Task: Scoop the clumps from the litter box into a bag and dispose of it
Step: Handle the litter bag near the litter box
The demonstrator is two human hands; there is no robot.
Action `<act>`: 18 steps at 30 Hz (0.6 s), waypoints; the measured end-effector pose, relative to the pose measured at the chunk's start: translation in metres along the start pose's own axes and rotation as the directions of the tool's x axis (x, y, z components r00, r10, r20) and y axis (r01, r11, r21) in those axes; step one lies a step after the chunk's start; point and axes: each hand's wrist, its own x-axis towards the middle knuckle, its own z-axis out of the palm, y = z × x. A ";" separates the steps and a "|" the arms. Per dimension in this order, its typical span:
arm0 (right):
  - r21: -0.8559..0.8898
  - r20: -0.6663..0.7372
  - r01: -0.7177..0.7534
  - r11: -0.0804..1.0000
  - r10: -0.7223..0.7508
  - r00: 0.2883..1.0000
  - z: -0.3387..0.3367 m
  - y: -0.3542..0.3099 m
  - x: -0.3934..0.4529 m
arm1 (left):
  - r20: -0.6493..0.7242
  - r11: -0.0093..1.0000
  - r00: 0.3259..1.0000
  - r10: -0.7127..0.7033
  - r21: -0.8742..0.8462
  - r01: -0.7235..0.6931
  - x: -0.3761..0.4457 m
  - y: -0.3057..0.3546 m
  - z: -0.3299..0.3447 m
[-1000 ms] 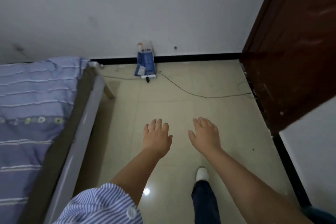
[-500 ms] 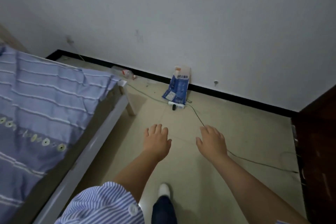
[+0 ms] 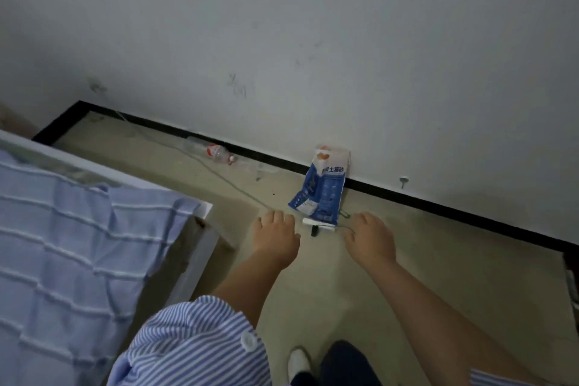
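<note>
A blue and white cat litter bag (image 3: 322, 188) leans against the wall on the tiled floor. My left hand (image 3: 275, 236) and my right hand (image 3: 369, 238) are held out in front of me, palms down, fingers relaxed, holding nothing. Both hover just in front of the bag, one on each side. No litter box, scoop or waste bag is in view.
A bed with a blue striped cover (image 3: 78, 260) fills the left side. A white power strip (image 3: 318, 224) and a thin cable (image 3: 238, 188) lie on the floor by the bag. An empty plastic bottle (image 3: 211, 150) lies along the black skirting board.
My view has swung left and moved closer to the wall. The dark door has left the view, the bag looks larger, and a bottle has come into sight. Both hands stay held out and empty.
</note>
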 end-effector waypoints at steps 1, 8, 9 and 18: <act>0.011 -0.011 -0.014 1.000 0.014 1.000 -0.002 0.003 0.020 | 0.000 1.000 1.000 0.013 0.004 -0.013 0.023 0.001 -0.006; 0.039 -0.014 -0.032 0.999 0.032 0.999 0.005 0.026 0.199 | 0.016 0.997 0.997 0.071 0.020 -0.072 0.209 0.004 -0.036; 0.025 0.006 -0.021 0.999 0.021 1.000 0.009 0.028 0.226 | 0.020 0.997 0.997 0.070 0.019 -0.070 0.236 0.003 -0.038; -0.001 0.152 -0.014 1.000 0.014 0.988 0.071 0.030 0.435 | 0.061 0.997 0.996 0.066 -0.046 -0.064 0.441 -0.012 -0.009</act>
